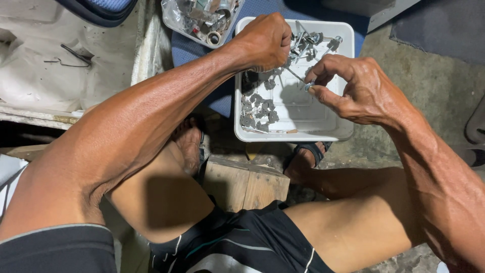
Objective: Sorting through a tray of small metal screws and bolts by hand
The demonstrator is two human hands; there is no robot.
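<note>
A white plastic tray (323, 129) sits on the floor in front of my feet. It holds several grey metal screws with washers (260, 108) along its left side and a pile of long screws (308, 43) at the far end. My left hand (262, 40) is a closed fist over the tray's far left corner, gripping a bunch of long screws. My right hand (356, 88) hovers over the tray's right side, thumb and fingers pinching the head end of one long screw (298, 77) that runs toward my left fist.
A clear plastic container of mixed metal parts (202, 17) stands beyond the tray on a blue mat (194, 50). A wooden block (245, 184) lies between my sandalled feet. White sheeting with a wire hook (70, 58) is at the left; concrete floor at the right.
</note>
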